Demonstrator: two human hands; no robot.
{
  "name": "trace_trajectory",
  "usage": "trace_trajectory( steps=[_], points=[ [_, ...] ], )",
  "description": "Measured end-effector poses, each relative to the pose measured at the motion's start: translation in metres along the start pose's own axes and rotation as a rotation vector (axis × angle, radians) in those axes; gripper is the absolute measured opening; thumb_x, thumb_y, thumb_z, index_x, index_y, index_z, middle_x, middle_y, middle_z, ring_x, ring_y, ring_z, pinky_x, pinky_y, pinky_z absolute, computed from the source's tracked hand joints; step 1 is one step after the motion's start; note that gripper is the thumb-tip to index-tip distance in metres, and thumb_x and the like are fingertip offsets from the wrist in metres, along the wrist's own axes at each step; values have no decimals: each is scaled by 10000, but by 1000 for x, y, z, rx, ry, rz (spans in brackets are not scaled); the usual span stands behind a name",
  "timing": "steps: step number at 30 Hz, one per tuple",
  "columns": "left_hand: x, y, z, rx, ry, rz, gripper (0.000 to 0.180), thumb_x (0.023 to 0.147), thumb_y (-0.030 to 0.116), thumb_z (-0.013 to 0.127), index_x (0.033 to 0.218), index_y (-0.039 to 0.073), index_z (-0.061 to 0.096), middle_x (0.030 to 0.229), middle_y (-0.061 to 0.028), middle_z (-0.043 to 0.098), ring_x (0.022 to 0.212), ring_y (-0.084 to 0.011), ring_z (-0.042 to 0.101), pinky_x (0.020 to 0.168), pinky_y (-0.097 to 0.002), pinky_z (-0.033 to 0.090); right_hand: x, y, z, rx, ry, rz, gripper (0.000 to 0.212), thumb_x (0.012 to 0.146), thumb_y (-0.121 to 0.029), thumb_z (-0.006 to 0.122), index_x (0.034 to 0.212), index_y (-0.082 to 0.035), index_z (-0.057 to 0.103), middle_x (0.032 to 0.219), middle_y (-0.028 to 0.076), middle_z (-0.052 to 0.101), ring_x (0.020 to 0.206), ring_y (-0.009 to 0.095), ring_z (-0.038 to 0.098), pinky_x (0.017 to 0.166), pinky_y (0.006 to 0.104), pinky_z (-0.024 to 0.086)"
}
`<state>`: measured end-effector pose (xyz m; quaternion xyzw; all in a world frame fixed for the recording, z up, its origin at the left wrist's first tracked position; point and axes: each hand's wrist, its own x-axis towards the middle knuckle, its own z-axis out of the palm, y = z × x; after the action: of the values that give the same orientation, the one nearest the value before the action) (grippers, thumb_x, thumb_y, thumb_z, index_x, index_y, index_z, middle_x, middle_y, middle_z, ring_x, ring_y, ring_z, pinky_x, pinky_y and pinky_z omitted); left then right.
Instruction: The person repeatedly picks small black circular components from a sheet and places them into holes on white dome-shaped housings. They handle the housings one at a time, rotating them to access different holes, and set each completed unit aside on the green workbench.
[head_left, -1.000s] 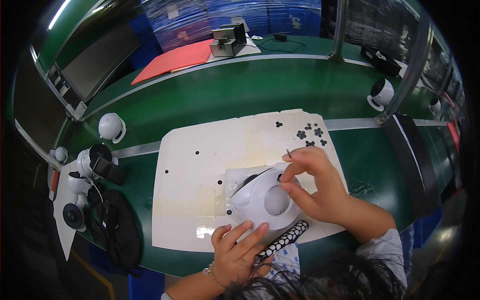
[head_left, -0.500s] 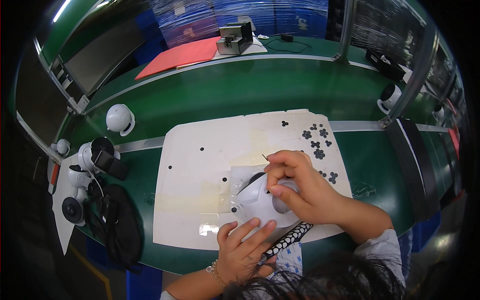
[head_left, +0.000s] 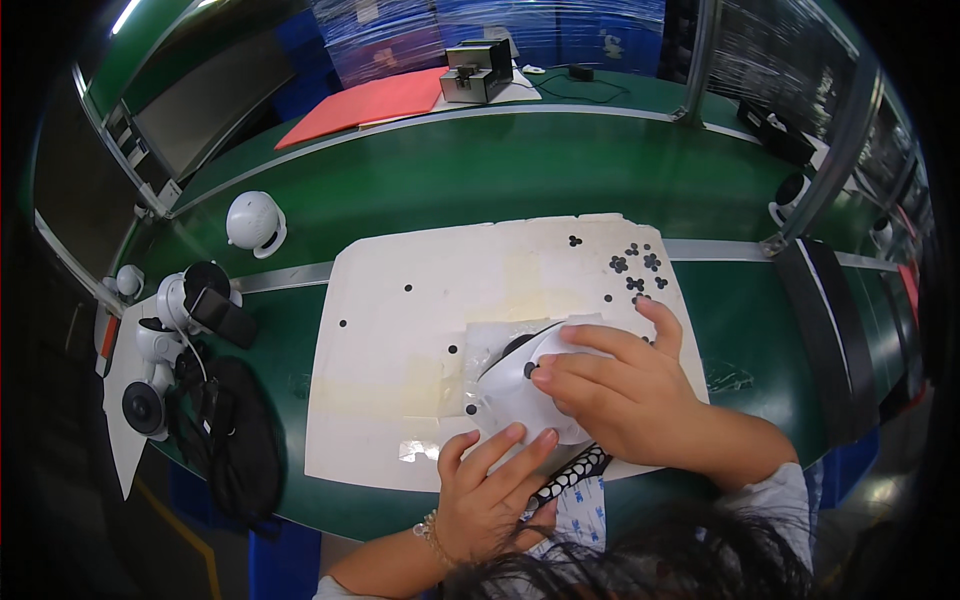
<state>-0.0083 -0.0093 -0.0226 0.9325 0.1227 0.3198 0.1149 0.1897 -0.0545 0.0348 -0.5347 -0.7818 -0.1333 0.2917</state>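
A white rounded security camera (head_left: 505, 385) with a dark front lies tilted on a clear plastic sheet (head_left: 482, 340) on the white board. My right hand (head_left: 640, 400) reaches over it from the right, fingers spread, their tips pressing on the white shell. A small round black pad (head_left: 531, 370) shows on the shell at one of those fingertips. My left hand (head_left: 490, 490) has its fingers spread, with the tips at the camera's near edge. Beneath the left hand are a strip with black-and-white honeycomb holes (head_left: 572, 474) and a white backing sheet with blue print (head_left: 582, 515).
The white board (head_left: 390, 390) carries loose black dots and clusters of black pads (head_left: 619, 264) at its far right. Several white cameras (head_left: 256, 222) stand at left, beside a black pouch (head_left: 240, 440). A long black pad (head_left: 830, 340) lies at right. Metal posts rise behind.
My right hand has gone from a raised pinch to spread fingers pressing on the camera. The black pad on the shell now shows at its fingertip. My left hand stays in place.
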Motion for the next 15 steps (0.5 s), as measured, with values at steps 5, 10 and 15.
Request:
trace_trajectory(
  steps=[5, 10, 15],
  points=[
    [3, 3, -1, 5, 41, -20, 215, 680, 247, 619, 820, 85, 615, 1220, -20, 523, 1141, -228, 413, 897, -431, 286, -18, 4, -7, 306, -8, 178, 208, 741, -174, 661, 932, -120, 601, 1299, 152, 386, 1253, 369, 282, 998, 484, 178],
    [5, 3, 1, -3, 80, -18, 207, 696, 238, 631, 808, 66, 602, 1197, -20, 545, 1103, -222, 452, 877, -430, 301, -31, 3, 4, 560, -117, 280, 74, 818, -177, 587, 850, -111, 577, 1387, 179, 261, 1300, 420, 137, 1017, 494, 137],
    [5, 3, 1, 9, 107, -16, 191, 711, 228, 633, 792, 58, 598, 1174, -24, 560, 1072, -228, 476, 880, -434, 302, -29, 1, 4, 543, -124, 272, 69, 828, -164, 571, 825, -95, 561, 1380, 185, 273, 1296, 422, 154, 1010, 494, 149]
  ],
)
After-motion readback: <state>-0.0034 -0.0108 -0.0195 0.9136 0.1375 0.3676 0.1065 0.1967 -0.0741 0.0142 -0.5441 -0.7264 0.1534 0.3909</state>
